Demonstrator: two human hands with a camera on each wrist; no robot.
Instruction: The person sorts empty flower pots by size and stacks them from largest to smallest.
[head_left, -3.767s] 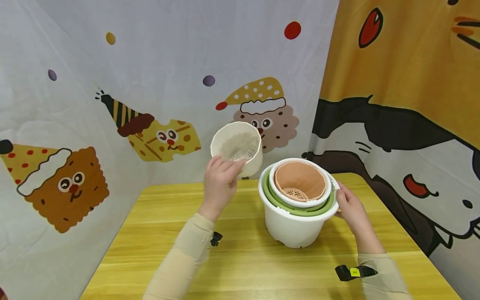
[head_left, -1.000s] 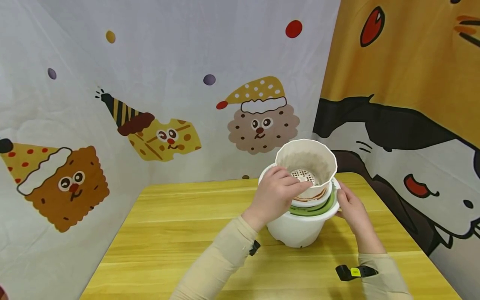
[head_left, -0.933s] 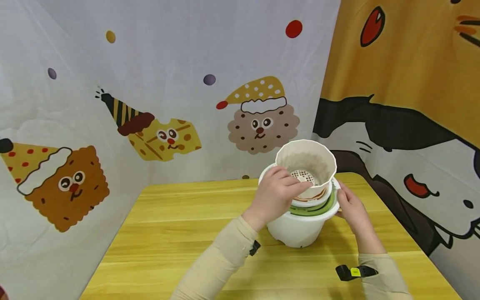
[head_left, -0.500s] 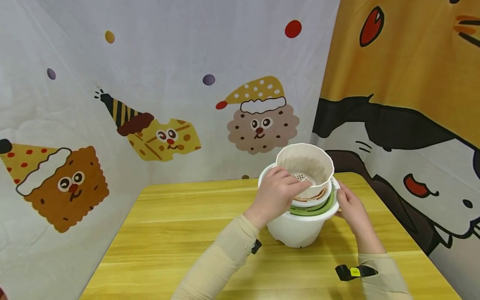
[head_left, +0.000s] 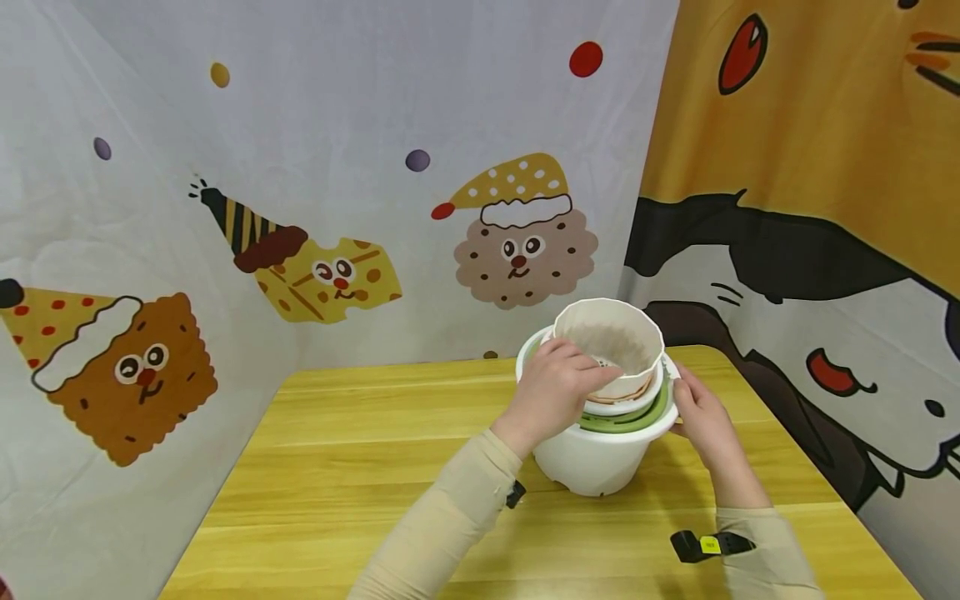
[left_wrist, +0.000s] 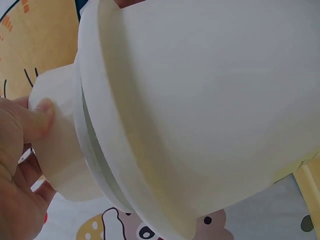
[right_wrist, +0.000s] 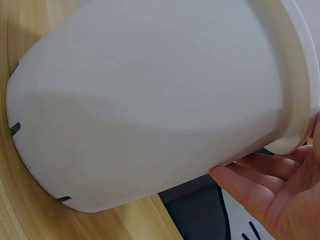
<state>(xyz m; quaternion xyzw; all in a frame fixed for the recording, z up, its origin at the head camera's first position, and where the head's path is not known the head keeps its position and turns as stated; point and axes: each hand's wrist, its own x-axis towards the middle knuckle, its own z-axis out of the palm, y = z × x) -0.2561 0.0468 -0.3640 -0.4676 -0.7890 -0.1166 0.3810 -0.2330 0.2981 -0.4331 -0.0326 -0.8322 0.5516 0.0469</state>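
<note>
A large white flower pot (head_left: pixel 588 462) stands on the table, holding a nest of smaller pots. Inside it I see a green pot (head_left: pixel 626 422), then a smaller white pot (head_left: pixel 617 408); only a thin edge of a terracotta-coloured pot shows. My left hand (head_left: pixel 551 387) pinches the near rim of a cream pot (head_left: pixel 622 333), thumb outside, with its lower part down in the nest and its rim above the others. In the left wrist view that thumb presses the cream wall (left_wrist: pixel 67 155). My right hand (head_left: pixel 703 412) grips the large pot's rim at the right, fingers beneath it.
The yellow wood-grain table (head_left: pixel 360 467) reaches to a cartoon-printed cloth (head_left: pixel 337 108) at the back. Another printed cloth (head_left: pixel 787 150) hangs along the right side. Dark straps with a small device (head_left: pixel 708 546) sit on the wrists.
My left hand has carried the cream pot from the left over to the stack, and the pot has sunk lower into it. My right hand has stayed on the large pot's rim.
</note>
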